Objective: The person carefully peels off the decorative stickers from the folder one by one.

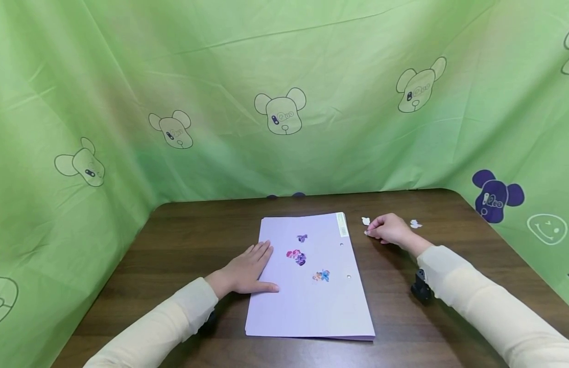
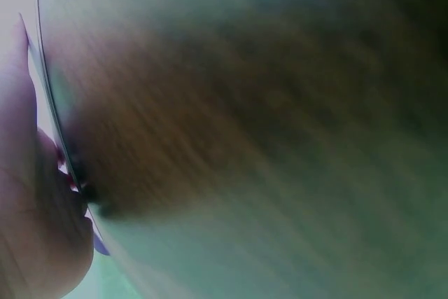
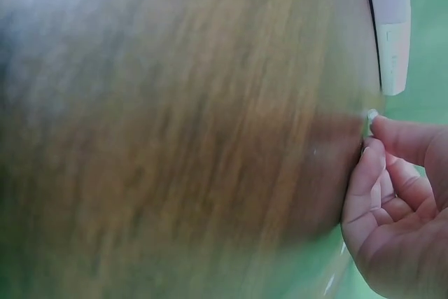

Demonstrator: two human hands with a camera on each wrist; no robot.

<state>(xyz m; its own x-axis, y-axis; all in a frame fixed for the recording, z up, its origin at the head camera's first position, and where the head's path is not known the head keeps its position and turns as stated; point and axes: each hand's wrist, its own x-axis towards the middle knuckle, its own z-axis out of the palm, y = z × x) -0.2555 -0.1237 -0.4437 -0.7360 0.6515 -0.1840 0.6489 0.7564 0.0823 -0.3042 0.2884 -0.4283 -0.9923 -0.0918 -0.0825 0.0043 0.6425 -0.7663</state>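
Pinching white piece (image 1: 365, 233) right of folder (image 1: 312, 309) with fingers of right hand (image 1: 393, 230); resting left hand (image 1: 246, 268), straight-fingered, on folder's left side. Seemingly picking up; likely calls for gentle lifting.

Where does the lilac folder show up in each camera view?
Head: the lilac folder lies in the lower middle, the left hand on its left edge.
Left wrist: a pale strip along the left edge, partly behind that hand.
Right wrist: near the top right, its label end pointing down.
Shared landmark: the brown wooden table.
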